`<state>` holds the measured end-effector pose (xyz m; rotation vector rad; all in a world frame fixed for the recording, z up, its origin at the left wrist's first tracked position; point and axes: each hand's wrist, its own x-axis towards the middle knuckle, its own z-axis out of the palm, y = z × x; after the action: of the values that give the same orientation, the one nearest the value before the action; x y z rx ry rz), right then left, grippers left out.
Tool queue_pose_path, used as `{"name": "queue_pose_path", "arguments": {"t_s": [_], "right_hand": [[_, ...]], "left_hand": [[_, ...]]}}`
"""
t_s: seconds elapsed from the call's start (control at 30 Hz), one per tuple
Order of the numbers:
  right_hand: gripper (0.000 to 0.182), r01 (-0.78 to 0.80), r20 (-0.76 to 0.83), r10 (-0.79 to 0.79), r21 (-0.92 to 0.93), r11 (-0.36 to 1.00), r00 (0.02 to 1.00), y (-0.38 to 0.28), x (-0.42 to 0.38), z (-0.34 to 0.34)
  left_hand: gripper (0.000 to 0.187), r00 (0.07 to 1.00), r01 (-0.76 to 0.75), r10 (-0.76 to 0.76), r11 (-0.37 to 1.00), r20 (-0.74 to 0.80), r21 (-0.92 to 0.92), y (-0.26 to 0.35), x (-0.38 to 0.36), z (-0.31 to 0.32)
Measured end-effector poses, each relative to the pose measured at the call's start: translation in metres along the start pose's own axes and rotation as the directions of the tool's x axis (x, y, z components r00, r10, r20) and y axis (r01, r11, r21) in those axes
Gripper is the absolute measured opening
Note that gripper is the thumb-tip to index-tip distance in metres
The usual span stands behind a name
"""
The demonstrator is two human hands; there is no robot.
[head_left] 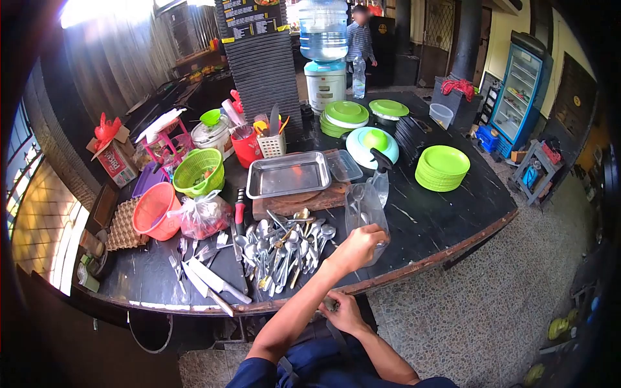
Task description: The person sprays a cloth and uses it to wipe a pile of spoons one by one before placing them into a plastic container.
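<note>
My left hand reaches across to the right, its fingers closed at a clear plastic holder. A spoon shows through the clear plastic, its handle running toward those fingers. Below, close to my body, my right hand is curled around something small and greyish that I cannot make out. Left of my left hand, a loose heap of metal spoons covers the table's front part. Several forks lie left of the heap, beside two white-bladed knives.
Behind the heap, a metal tray rests on a wooden board. Green plates are stacked at right. A red basket, a green basket and an egg tray stand left. Another person stands beyond the water dispenser.
</note>
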<state>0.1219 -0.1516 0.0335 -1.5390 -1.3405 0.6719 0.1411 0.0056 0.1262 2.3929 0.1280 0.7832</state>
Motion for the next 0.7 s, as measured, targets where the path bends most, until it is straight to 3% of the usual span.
{"name": "queue_pose_path", "arguments": {"t_s": [0.1,0.3,0.37,0.43,0.5,0.57,0.6,0.63,0.7], "right_hand": [[0.034,0.015,-0.001,-0.015,-0.006,1.0,1.0,0.004,-0.001,0.003],[0.036,0.022,0.001,-0.022,0.001,1.0,1.0,0.002,0.001,0.005],[0.035,0.003,0.017,-0.003,0.009,1.0,1.0,0.002,0.001,0.007],[0.034,-0.02,0.029,0.019,0.028,0.999,0.999,0.001,0.002,0.006],[0.033,-0.044,0.042,0.042,0.047,0.998,0.998,-0.001,0.001,0.004],[0.031,-0.08,0.039,0.079,0.016,0.997,0.996,-0.004,0.002,0.003],[0.031,-0.081,0.042,0.081,0.016,0.997,0.996,-0.005,0.002,0.004],[0.032,-0.083,0.051,0.08,0.049,0.995,0.995,-0.005,0.003,0.005],[0.032,-0.082,0.062,0.077,0.082,0.993,0.995,-0.007,0.005,0.006]], "left_hand": [[0.027,0.998,0.031,-0.029,0.999,-0.051,0.031,0.0,-0.003,0.003],[0.027,0.987,0.055,-0.067,0.995,-0.148,-0.085,0.003,-0.015,-0.019],[0.023,0.93,0.132,-0.136,0.991,-0.341,-0.034,0.001,-0.03,-0.035],[0.021,0.854,0.255,-0.16,0.958,-0.495,0.13,-0.018,-0.052,-0.046],[0.022,0.761,0.47,-0.354,0.878,-0.543,0.087,-0.039,-0.08,-0.052],[0.033,0.747,0.607,-0.379,0.724,-0.546,0.328,-0.064,-0.116,-0.047],[0.044,0.713,0.7,-0.54,0.586,-0.448,0.407,-0.08,-0.134,-0.043],[0.046,0.682,0.73,-0.587,0.521,-0.436,0.441,-0.081,-0.145,-0.04],[0.043,0.722,0.692,-0.491,0.532,-0.488,0.488,-0.082,-0.162,-0.033]]}}
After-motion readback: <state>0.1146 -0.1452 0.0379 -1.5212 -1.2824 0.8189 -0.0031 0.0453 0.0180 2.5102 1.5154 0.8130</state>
